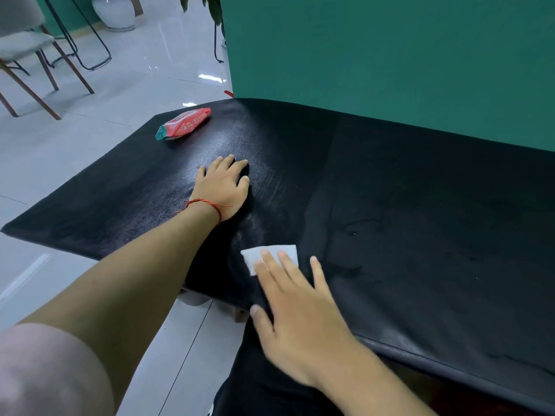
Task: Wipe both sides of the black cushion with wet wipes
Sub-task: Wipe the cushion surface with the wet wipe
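Both grips released: right hand [300,319] merely presses the wet wipe [250,257] onto the black cushion [420,220], left hand [223,187] braces flat, so the wipe may bunch or slip free.

A grey cushioned chair [24,43] on wooden legs stands on glossy pale floor tiles [150,79] near a white vase [115,10], with a green panel [390,55] at right.

Wide head-worn view, forward and down, close over black cushion [390,235]
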{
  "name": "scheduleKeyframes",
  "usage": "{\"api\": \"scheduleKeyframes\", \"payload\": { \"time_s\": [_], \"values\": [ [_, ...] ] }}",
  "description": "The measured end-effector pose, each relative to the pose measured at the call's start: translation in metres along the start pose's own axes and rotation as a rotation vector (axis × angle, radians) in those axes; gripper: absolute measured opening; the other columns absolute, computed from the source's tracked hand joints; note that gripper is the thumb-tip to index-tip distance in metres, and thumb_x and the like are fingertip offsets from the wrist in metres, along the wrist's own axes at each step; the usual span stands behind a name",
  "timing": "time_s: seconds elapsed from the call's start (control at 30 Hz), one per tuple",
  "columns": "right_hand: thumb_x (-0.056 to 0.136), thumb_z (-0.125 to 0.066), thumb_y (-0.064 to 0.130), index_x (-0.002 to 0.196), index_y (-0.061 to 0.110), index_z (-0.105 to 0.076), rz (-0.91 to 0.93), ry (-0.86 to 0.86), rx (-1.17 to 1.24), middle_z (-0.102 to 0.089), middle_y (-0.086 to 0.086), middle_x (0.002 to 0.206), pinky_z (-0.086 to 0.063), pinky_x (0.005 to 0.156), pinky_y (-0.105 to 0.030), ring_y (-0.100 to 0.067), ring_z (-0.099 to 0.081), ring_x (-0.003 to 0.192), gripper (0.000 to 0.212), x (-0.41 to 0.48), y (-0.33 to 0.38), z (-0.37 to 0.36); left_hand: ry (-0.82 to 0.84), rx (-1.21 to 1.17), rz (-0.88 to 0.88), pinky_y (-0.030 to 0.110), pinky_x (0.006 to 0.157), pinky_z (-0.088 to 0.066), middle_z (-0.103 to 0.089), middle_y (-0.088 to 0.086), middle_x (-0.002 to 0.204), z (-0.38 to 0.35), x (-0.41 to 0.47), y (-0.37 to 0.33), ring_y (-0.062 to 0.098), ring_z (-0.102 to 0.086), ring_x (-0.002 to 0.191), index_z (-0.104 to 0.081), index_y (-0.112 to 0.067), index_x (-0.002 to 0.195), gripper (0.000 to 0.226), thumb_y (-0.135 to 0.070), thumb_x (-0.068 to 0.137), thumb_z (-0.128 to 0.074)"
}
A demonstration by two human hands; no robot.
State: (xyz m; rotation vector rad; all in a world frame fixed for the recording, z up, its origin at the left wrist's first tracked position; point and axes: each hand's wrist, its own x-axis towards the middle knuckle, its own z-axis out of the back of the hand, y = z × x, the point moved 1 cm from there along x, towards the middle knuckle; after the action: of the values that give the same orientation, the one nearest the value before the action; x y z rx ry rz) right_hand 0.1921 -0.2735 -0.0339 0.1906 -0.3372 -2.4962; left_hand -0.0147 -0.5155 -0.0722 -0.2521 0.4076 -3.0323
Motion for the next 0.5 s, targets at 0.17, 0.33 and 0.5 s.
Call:
{"api": "scheduleKeyframes", "payload": {
  "time_s": [0.17,0.33,0.5],
  "values": [
    [0.095,-0.048,0.053,0.164,0.018,-0.037,0.084,-0.065,-0.077,-0.026,0.002,0.174,-0.012,0.123,-0.059,-0.021,-0.022,0.161,0.078,-0.031,0.015,-0.025,0.005,-0.009,-0.001,0.056,0.127,-0.012,-0.032,-0.001,0.168,0.002,-0.002,-0.001,0.023,-0.020,0.158,-0.039,-0.039,0.156,0.059,-0.051,0.100,-0.027],
    [0.088,-0.051,0.054,0.158,0.016,-0.050,0.065,-0.102,-0.208,-0.035,-0.005,0.171,-0.024,0.118,-0.061,-0.023,-0.037,0.156,0.079,-0.050,0.014,-0.040,0.004,-0.004,-0.001,0.058,0.126,-0.015,-0.034,-0.001,0.167,0.000,-0.001,0.000,0.023,-0.022,0.158,-0.040,-0.038,0.155,0.060,-0.052,0.098,-0.026],
    [0.084,-0.051,0.057,0.152,0.013,-0.057,-0.059,-0.181,-0.243,-0.044,-0.007,0.166,-0.029,0.114,-0.062,-0.025,-0.048,0.149,0.082,-0.062,0.019,-0.045,-0.008,0.008,-0.001,0.057,0.125,-0.017,-0.036,-0.001,0.166,0.000,0.000,0.001,0.024,-0.025,0.156,-0.042,-0.038,0.154,0.060,-0.052,0.098,-0.028]
  ]
}}
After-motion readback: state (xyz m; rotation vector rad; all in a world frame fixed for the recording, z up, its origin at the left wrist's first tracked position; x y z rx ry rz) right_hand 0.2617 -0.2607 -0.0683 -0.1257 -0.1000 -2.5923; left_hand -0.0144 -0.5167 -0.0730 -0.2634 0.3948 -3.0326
